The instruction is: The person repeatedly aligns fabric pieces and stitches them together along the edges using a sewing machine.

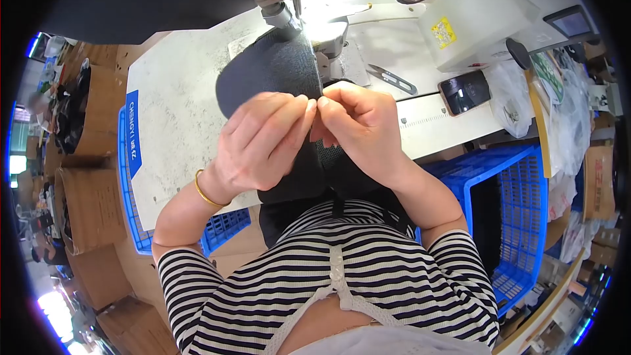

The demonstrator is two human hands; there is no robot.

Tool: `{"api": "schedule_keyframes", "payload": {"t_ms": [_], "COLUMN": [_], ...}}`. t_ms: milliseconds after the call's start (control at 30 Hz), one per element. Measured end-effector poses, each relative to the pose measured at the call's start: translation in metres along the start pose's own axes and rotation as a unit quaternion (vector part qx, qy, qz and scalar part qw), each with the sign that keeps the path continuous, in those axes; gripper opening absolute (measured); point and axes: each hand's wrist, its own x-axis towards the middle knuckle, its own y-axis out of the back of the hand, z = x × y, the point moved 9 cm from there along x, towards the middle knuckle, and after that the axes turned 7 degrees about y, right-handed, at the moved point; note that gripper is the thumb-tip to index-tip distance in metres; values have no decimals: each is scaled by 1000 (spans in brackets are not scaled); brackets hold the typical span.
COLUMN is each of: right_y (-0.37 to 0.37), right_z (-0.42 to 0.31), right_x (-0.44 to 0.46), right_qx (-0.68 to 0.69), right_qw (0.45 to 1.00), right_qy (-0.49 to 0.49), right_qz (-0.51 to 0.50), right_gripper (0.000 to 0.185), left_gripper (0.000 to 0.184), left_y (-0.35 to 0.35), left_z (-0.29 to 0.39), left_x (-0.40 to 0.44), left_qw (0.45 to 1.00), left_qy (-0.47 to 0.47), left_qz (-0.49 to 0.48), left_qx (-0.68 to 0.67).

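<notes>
A dark grey fabric piece [273, 69] lies under the lit needle area of a sewing machine [282, 16] and hangs down over the table's front edge. My left hand [259, 141] is closed, its thumb and fingertips pinching the fabric's edge. Right beside it, my right hand [365, 128] pinches the same edge, thumb against index finger. The fingertips of both hands nearly touch, just in front of the needle. Below them, the fabric's lower part drapes toward my lap, partly hidden by the hands.
Thread snips [392, 79] and a dark phone-like object [465, 92] lie on the white machine table [177, 118], right of the needle. Blue plastic crates [519, 223] stand below on both sides. Cardboard boxes [95, 210] are stacked at left. A clear plastic bag [511, 102] sits at right.
</notes>
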Motion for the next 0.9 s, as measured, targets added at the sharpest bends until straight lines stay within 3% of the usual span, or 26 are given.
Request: {"api": "schedule_keyframes", "payload": {"t_ms": [100,700,900], "right_y": [2,2,4], "right_z": [-2,13,17], "right_x": [0,44,33], "right_qx": [38,103,111], "right_qw": [999,993,993], "right_qy": [-4,42,4], "right_qz": [25,45,40], "right_gripper": [20,21,19], "left_gripper": [31,33,33], "left_y": [1,-23,-28], "left_z": [1,-42,-55], "left_x": [1,9,11], "left_qw": [996,997,997], "left_qy": [22,5,6], "left_qz": [40,32,35], "left_qx": [79,73,74]}}
